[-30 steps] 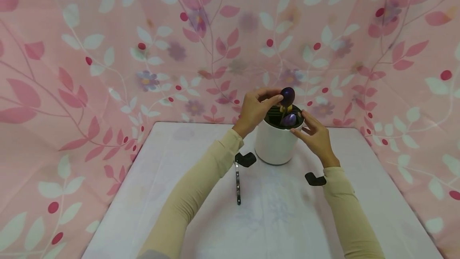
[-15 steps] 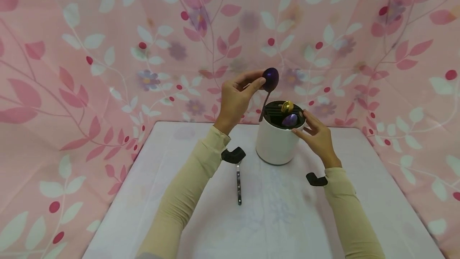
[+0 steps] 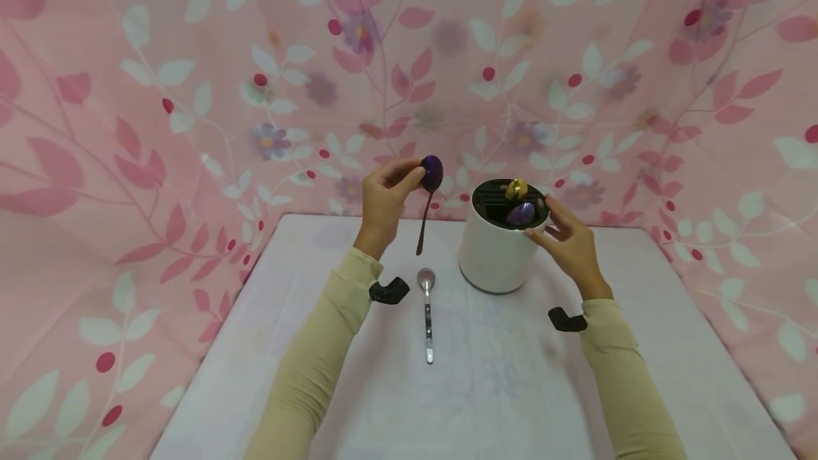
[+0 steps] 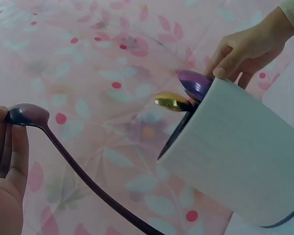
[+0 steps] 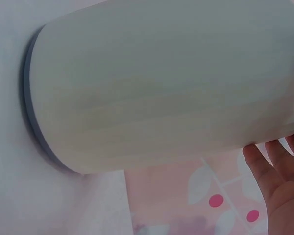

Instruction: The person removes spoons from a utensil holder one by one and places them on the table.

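My left hand (image 3: 382,203) pinches a dark purple spoon (image 3: 432,174) by its bowl, and the thin handle hangs down over the table. In the left wrist view that spoon's handle (image 4: 83,174) slants down to the right, away from the fingertips. To its right stands a white round utensil holder (image 3: 495,254) with a black slotted top. My right hand (image 3: 573,243) holds the holder at its upper right rim, thumb in front and fingers round the far side. A gold spoon (image 3: 517,189) and a second purple spoon (image 3: 521,214) stick up out of the slots, bowls upward.
On the white table a silver spoon with a dark patterned handle (image 3: 429,318) lies between the arms, bowl away from me. Pink floral cloth (image 3: 383,55) hangs behind the table and along both sides. Black bands with small mounts sit on both wrists.
My left hand has drawn the purple spoon up out of the holder, then carried it left and lowered it. The silver spoon's bowl has come into sight. The right hand stays at the rim.
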Demonstrator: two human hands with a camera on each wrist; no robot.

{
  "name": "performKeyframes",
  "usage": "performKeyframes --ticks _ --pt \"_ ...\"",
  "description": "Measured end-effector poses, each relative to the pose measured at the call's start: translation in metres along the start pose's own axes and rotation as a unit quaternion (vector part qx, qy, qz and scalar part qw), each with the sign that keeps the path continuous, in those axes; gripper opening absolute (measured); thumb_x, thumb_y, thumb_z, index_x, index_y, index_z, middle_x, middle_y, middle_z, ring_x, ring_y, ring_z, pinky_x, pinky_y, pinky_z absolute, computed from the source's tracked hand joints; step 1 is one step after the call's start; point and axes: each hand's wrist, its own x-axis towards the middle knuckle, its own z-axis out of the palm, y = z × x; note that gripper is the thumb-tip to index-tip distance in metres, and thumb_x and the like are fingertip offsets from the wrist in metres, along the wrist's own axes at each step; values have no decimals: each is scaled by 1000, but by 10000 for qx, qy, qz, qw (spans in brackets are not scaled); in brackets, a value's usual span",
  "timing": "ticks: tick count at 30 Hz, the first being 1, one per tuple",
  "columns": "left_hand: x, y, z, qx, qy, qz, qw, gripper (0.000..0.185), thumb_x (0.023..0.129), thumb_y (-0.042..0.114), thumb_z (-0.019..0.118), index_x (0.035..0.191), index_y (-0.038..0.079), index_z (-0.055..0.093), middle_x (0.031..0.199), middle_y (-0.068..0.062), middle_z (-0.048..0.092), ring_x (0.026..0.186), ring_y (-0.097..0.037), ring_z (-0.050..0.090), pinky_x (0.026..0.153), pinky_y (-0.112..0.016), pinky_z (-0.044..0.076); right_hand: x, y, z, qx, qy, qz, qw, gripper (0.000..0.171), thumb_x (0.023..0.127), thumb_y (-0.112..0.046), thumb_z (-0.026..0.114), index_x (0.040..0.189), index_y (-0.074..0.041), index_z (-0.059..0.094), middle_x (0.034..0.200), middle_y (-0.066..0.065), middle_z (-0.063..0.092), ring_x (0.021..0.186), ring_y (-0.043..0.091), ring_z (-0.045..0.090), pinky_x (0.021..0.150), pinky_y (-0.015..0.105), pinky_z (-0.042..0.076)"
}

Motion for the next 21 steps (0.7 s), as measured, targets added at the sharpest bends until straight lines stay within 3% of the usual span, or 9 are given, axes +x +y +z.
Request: performKeyframes --ticks 5,10,17,21 --pt "-7 -23 -20 -216 378 -555 9975 20 86 1 73 104 -9 70 96 -12 70 79 -18 69 79 -32 58 0 0 -1 54 -17 -17 10000 73 85 -16 78 147 -8 42 153 11 37 136 28 40 98 45 44" --pt "-14 -46 -39 -558 870 -1195 9874 21 86 1 74 104 -8 70 99 -12 67 80 -16 68 80 -29 58 -1 1 0 50 -22 -18 10000 73 84 -16 78 147 -10 43 153 11 38 136 27 41 98 43 44" --pt "-33 -77 -62 -1166 1512 -2222 9561 29 88 -3 70 115 -13 64 104 -14 65 84 -16 68 87 -30 55 0 3 1 117 -6 -45 9999 72 84 -16 79 147 -11 43 153 11 38 136 26 41 99 44 44" --pt "-45 -94 -73 -1279 1771 -2686 9381 31 88 -3 69 117 -12 63 102 -14 67 88 -17 68 87 -29 55 2 4 0 148 29 -101 9998 72 84 -14 79 147 -11 43 152 12 38 135 26 42 98 46 44"
